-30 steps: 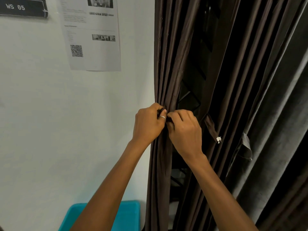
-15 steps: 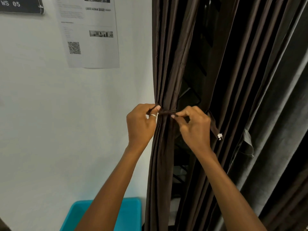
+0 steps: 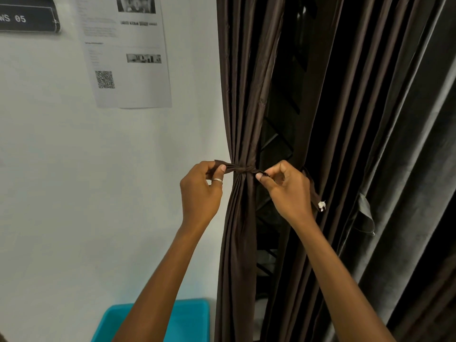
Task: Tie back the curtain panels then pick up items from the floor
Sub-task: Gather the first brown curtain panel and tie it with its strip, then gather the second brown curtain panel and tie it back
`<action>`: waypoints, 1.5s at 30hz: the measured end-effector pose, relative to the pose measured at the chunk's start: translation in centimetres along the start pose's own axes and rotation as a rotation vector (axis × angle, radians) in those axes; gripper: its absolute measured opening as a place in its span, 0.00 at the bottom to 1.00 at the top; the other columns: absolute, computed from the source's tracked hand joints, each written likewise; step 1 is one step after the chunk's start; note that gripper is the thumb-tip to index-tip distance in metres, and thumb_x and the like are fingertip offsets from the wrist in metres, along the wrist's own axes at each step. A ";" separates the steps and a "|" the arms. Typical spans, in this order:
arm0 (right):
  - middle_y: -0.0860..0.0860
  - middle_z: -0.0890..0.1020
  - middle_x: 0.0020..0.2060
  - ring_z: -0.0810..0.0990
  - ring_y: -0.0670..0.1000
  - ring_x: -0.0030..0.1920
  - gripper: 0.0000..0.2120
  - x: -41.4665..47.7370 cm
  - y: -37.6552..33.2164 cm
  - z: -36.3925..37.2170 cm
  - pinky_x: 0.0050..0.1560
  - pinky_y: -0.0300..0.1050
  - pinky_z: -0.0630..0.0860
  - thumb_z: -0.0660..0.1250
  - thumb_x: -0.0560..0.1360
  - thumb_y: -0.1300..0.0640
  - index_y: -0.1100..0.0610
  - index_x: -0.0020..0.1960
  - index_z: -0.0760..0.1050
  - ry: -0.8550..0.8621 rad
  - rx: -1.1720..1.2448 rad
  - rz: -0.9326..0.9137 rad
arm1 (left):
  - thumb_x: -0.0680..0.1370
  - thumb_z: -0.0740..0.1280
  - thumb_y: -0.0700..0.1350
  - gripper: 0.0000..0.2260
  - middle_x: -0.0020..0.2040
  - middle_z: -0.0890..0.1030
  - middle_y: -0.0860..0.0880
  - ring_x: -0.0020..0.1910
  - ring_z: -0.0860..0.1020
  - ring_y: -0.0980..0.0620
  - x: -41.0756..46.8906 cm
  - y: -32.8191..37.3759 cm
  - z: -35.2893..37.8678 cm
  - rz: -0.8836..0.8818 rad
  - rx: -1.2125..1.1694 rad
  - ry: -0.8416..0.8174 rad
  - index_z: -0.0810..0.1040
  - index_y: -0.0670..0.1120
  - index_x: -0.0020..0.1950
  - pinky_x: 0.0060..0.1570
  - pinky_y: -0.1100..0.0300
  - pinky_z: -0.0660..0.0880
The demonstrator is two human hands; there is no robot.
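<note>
We see a dark brown curtain panel gathered into a narrow bundle just right of the white wall. It is cinched at mid-height by a tie-back strip of the same cloth, knotted at the front of the bundle. The left hand pinches the strip's left end between thumb and forefinger, just left of the knot, and wears a silver ring. The right hand pinches the right end the same way, just right of the knot, its other fingers curled. Both ends run taut and level from the knot.

Behind the right hand we make out a loose brown strip hanging down, ending in a small white tag. Right of the bundle, dark louvres show in the gap, then more brown folds and a grey curtain. On the wall hang a printed sheet with a QR code and a dark sign reading "WS 05". A teal bin sits below, partly hidden by the left forearm.
</note>
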State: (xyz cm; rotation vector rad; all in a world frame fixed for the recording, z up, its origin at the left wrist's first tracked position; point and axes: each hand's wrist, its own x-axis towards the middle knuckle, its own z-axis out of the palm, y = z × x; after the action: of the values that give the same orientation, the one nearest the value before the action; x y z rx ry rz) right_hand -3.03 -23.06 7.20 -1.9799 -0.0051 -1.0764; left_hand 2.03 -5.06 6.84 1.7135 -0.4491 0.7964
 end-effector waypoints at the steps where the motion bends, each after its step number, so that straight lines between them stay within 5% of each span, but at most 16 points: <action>1: 0.40 0.81 0.34 0.79 0.39 0.37 0.09 0.0 0.1 0.2 0.37 0.28 0.72 0.76 0.75 0.55 0.50 0.40 0.77 -0.002 0.002 0.011 | 0.81 0.69 0.47 0.04 0.47 0.83 0.56 0.46 0.82 0.55 -0.1 0.1 0.2 -0.012 -0.007 -0.002 0.82 0.51 0.54 0.47 0.51 0.84; 6: 0.44 0.83 0.39 0.82 0.41 0.42 0.04 0.1 0.8 0.2 0.41 0.30 0.76 0.74 0.77 0.56 0.52 0.46 0.80 -0.029 0.011 0.048 | 0.81 0.68 0.50 0.01 0.47 0.81 0.58 0.43 0.81 0.56 -0.5 0.7 1.2 -0.078 0.005 -0.029 0.77 0.55 0.52 0.44 0.57 0.82; 12: 0.42 0.84 0.41 0.82 0.37 0.44 0.03 -1.1 2.6 -2.0 0.41 0.26 0.74 0.72 0.78 0.57 0.50 0.46 0.81 -0.092 -0.015 0.092 | 0.81 0.67 0.55 0.07 0.46 0.78 0.60 0.41 0.79 0.58 -2.0 0.5 2.2 -0.244 0.176 -0.091 0.72 0.55 0.54 0.38 0.67 0.69; 16: 0.41 0.84 0.43 0.81 0.37 0.45 0.03 -3.1 5.6 -4.6 0.42 0.26 0.74 0.71 0.79 0.55 0.49 0.46 0.82 -0.125 -0.085 0.193 | 0.80 0.65 0.59 0.08 0.40 0.77 0.62 0.39 0.76 0.61 -3.8 0.7 3.8 -0.277 0.247 -0.227 0.74 0.59 0.43 0.36 0.69 0.67; 22: 0.42 0.84 0.45 0.81 0.38 0.47 0.05 -3.4 9.3 -8.8 0.40 0.20 0.70 0.69 0.80 0.55 0.52 0.55 0.82 -0.017 -0.164 0.303 | 0.80 0.66 0.60 0.08 0.38 0.81 0.63 0.39 0.80 0.62 -6.6 1.2 6.9 -0.278 0.208 -0.347 0.74 0.64 0.40 0.38 0.67 0.72; 28: 0.46 0.85 0.52 0.79 0.37 0.49 0.13 1.4 8.7 -8.7 0.42 0.18 0.69 0.69 0.81 0.55 0.56 0.64 0.80 0.023 -0.207 0.201 | 0.80 0.66 0.56 0.05 0.40 0.84 0.59 0.39 0.83 0.61 -7.3 1.9 8.8 -0.238 0.141 -0.500 0.78 0.62 0.45 0.45 0.59 0.82; 30: 0.50 0.84 0.57 0.82 0.44 0.56 0.15 3.4 8.4 -7.7 0.50 0.23 0.71 0.68 0.81 0.56 0.58 0.66 0.78 0.034 -0.219 0.168 | 0.81 0.66 0.55 0.04 0.41 0.85 0.58 0.39 0.83 0.59 -7.0 2.2 9.2 -0.222 0.106 -0.541 0.80 0.61 0.47 0.47 0.55 0.83; 33: 0.54 0.82 0.61 0.82 0.54 0.61 0.18 5.8 8.6 -5.9 0.58 0.44 0.79 0.67 0.81 0.55 0.59 0.69 0.73 -0.010 -0.310 0.182 | 0.81 0.66 0.56 0.04 0.41 0.85 0.58 0.39 0.84 0.59 -6.6 2.3 9.9 -0.202 0.065 -0.608 0.80 0.61 0.49 0.48 0.52 0.83; 39: 0.56 0.84 0.52 0.85 0.56 0.50 0.18 7.4 10.1 -3.1 0.49 0.50 0.83 0.67 0.81 0.56 0.59 0.69 0.73 -0.060 -0.409 0.306 | 0.82 0.65 0.54 0.05 0.43 0.85 0.61 0.41 0.84 0.64 -6.0 0.8 11.2 -0.211 -0.053 -0.699 0.79 0.64 0.48 0.50 0.55 0.83; 45: 0.46 0.83 0.40 0.78 0.37 0.35 0.09 5.7 10.2 -2.2 0.32 0.25 0.72 0.65 0.79 0.65 0.56 0.55 0.81 0.013 -0.376 0.154 | 0.83 0.63 0.50 0.13 0.50 0.85 0.60 0.45 0.83 0.65 -5.4 -0.2 12.9 -0.247 -0.182 -0.619 0.79 0.55 0.67 0.49 0.64 0.81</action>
State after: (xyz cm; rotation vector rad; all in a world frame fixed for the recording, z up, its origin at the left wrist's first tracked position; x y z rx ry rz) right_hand 2.85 -33.15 4.75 -2.2618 0.3760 -1.0458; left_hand 2.00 -17.86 1.16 1.7788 -0.6846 0.0283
